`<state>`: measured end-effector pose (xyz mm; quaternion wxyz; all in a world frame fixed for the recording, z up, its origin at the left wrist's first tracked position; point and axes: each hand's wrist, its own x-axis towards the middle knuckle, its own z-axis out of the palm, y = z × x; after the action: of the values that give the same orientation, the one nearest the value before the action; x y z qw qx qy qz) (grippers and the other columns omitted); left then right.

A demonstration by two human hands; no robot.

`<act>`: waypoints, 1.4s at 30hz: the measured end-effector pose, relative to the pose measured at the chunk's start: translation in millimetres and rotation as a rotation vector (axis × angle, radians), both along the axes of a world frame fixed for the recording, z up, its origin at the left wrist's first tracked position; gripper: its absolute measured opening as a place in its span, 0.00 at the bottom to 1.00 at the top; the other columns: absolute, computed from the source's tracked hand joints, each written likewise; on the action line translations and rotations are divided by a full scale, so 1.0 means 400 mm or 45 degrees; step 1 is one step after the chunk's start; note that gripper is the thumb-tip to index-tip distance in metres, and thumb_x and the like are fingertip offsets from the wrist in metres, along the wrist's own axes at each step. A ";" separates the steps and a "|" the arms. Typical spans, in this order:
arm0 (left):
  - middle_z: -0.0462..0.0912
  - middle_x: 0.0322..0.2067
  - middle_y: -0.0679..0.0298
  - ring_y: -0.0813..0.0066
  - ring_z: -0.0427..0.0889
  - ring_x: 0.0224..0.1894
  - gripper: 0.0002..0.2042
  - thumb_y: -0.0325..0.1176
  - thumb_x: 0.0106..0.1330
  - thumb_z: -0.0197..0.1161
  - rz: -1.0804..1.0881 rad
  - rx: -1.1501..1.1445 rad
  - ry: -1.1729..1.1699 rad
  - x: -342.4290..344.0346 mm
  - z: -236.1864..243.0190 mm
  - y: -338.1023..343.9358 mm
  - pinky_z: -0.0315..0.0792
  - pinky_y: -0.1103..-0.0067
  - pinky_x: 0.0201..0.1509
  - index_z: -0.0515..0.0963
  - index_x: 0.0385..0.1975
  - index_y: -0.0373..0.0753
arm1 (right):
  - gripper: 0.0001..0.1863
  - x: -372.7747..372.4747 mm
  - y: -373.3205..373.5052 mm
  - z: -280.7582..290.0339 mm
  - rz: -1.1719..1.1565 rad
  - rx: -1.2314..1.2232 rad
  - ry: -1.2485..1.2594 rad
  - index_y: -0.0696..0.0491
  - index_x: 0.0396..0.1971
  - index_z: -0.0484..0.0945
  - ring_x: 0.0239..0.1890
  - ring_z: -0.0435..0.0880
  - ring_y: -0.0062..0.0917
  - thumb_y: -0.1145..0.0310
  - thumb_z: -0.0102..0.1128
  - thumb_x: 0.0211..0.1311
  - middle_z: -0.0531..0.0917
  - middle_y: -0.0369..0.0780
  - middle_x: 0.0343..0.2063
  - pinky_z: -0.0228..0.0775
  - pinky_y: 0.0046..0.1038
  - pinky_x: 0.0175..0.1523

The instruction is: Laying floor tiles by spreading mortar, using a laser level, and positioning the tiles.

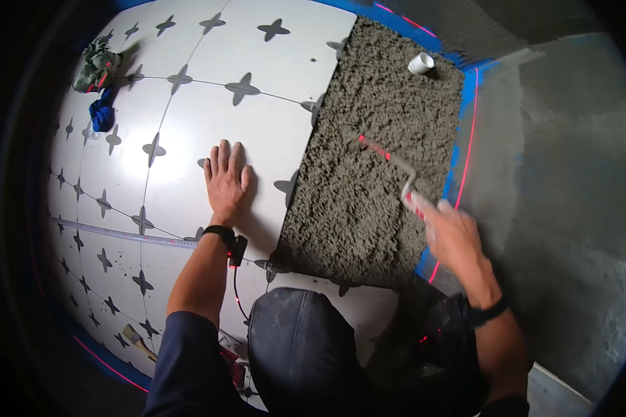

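My right hand [458, 238] is wrapped round the red and white handle of a trowel [409, 174]. The trowel's bent neck reaches left over the grey mortar bed [355, 222], and its blade is hard to make out against the rough mortar. A red laser line crosses the tool near its far end. With fingers stretched out, my left hand [228, 182] lies flat on a white tile [271, 139] patterned with dark grey stars, a little left of the mortar's edge.
A white pipe stub [421, 64] stands in the mortar's far right corner. Gloves [99, 66] and a blue cloth [102, 111] lie on the tiles at far left. A measuring tape [129, 235] and a brush [138, 340] lie nearer. Grey walls with blue edging [459, 153] bound the right side.
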<state>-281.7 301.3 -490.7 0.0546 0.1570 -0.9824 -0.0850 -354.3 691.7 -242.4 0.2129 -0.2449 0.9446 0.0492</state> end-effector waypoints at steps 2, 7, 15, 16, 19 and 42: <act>0.54 0.73 0.60 0.58 0.49 0.75 0.28 0.44 0.70 0.48 0.000 -0.023 0.012 0.000 -0.003 0.001 0.41 0.61 0.77 0.59 0.71 0.52 | 0.30 0.087 0.058 0.028 -0.042 -0.018 -0.064 0.38 0.62 0.70 0.34 0.81 0.48 0.76 0.55 0.58 0.78 0.47 0.33 0.74 0.48 0.39; 0.56 0.72 0.60 0.58 0.51 0.74 0.28 0.47 0.71 0.48 -0.019 -0.100 0.024 -0.002 -0.019 -0.001 0.44 0.61 0.76 0.60 0.71 0.53 | 0.30 0.159 0.087 0.056 -0.214 0.041 -0.024 0.38 0.62 0.69 0.34 0.81 0.48 0.76 0.54 0.58 0.78 0.47 0.34 0.74 0.47 0.40; 0.55 0.72 0.61 0.58 0.51 0.74 0.27 0.46 0.72 0.46 -0.029 -0.168 0.001 0.004 -0.033 0.002 0.43 0.61 0.77 0.59 0.71 0.52 | 0.31 0.283 0.173 0.094 -0.275 -0.066 -0.285 0.37 0.65 0.67 0.29 0.80 0.49 0.72 0.55 0.59 0.78 0.48 0.33 0.74 0.48 0.37; 0.55 0.72 0.61 0.58 0.51 0.74 0.27 0.46 0.72 0.46 -0.034 -0.143 0.002 0.003 -0.032 0.004 0.43 0.61 0.77 0.59 0.71 0.52 | 0.31 0.272 0.187 0.084 -0.382 0.014 -0.185 0.37 0.65 0.66 0.30 0.80 0.49 0.72 0.55 0.59 0.79 0.48 0.33 0.74 0.47 0.37; 0.54 0.73 0.62 0.59 0.49 0.75 0.27 0.47 0.73 0.45 -0.025 -0.141 0.015 0.006 -0.027 0.007 0.41 0.62 0.77 0.58 0.71 0.53 | 0.32 0.262 0.196 0.079 -0.368 -0.052 -0.107 0.39 0.66 0.66 0.32 0.80 0.51 0.72 0.56 0.59 0.79 0.48 0.34 0.74 0.48 0.40; 0.54 0.73 0.63 0.60 0.50 0.75 0.27 0.49 0.73 0.44 -0.014 -0.200 -0.018 0.004 -0.041 -0.004 0.41 0.63 0.77 0.56 0.72 0.54 | 0.31 0.222 0.165 0.136 -0.175 0.505 -0.139 0.49 0.62 0.67 0.33 0.85 0.48 0.78 0.54 0.55 0.81 0.53 0.35 0.78 0.45 0.37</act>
<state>-280.0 299.6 -507.2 0.0593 0.1474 -0.9873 -0.0067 -265.4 757.6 -188.1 0.3106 -0.1354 0.9180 0.2061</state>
